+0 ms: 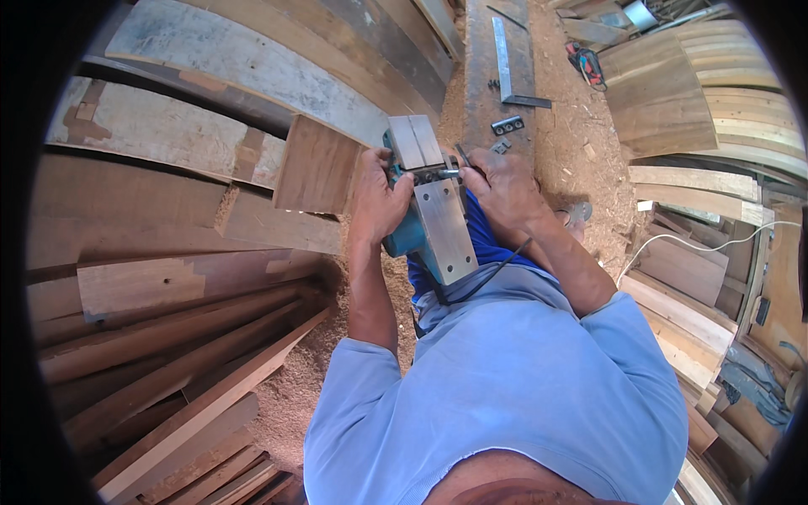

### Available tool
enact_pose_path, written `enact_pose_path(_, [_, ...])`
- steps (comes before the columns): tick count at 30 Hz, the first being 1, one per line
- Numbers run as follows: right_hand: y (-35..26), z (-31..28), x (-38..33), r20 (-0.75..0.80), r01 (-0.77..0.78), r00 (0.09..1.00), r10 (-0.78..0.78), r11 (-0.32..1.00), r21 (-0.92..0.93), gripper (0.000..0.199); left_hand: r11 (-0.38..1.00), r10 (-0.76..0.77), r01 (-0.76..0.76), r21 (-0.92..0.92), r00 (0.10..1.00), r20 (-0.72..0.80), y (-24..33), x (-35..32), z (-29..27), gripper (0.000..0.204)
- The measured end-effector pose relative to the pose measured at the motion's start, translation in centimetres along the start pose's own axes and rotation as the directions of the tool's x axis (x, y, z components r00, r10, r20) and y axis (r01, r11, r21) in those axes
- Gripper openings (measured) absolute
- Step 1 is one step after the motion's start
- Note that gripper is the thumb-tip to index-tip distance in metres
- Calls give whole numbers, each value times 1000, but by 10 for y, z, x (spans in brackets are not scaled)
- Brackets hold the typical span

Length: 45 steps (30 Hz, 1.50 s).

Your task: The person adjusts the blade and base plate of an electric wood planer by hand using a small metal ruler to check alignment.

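"Boards (210, 143) are lining both sides of a workshop, and sawdust (581, 126) is covering the floor around a long, narrow surface (484, 59)."

"What is lying on that surface?"

"A square (502, 55) is lying toward the far end, its long blade pointing away from the worker and its dark stock reaching out to the right. Nearer, a metal block (507, 125) with three holes is sitting near a small grey part (501, 147)."

"And where is the planer (446, 231)?"

"It is facing sole up in front of the worker, over the blue shorts (486, 229); whether it is touching the lap is remaining unclear. A black cord (497, 275) is curving beside its near end."

"How are the hands working?"

"The left hand (383, 198) is grasping the planer's teal body from the side, thumb pressing near the middle slot. The right hand (509, 187) is pinching a small metal tool (449, 174) between its fingers, the tip meeting the slot. Part of that tool is hiding behind the fingers, so its exact kind is staying uncertain."

"Anything farther right?"

"A red-and-black device (587, 66) is lying on the sawdust, and a white cord (707, 246) is looping across the stacked boards."
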State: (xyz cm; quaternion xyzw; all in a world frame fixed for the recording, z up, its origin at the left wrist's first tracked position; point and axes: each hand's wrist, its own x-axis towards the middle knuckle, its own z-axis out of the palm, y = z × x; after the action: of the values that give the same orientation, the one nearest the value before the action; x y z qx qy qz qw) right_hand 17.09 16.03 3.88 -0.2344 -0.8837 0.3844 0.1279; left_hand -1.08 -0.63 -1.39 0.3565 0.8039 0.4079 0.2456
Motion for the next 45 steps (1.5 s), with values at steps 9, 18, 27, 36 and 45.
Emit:
enact_pose_path(9, [-1,-5,-1,118,190,978,-172,969,-156,12,999,-14,14,29,1000,2,3,0,-1,53])
enact_pose_path(18, [4,-9,0,125,379,924,-361,908,-180,18,998,-55,55,-43,998,4,13,-2,-2,55])
enact_pose_path(27, [-5,-7,3,108,11,994,-15,999,36,20,999,-34,34,2,999,13,5,0,-1,54])
enact_pose_path(36, [78,-3,-11,-15,-34,999,33,993,-115,22,963,-151,155,-219,988,33,17,-4,-5,56])
enact_pose_path(45, [201,49,-59,-25,156,983,-182,901,-404,20,980,-130,136,-145,990,51,16,-1,-5,57])
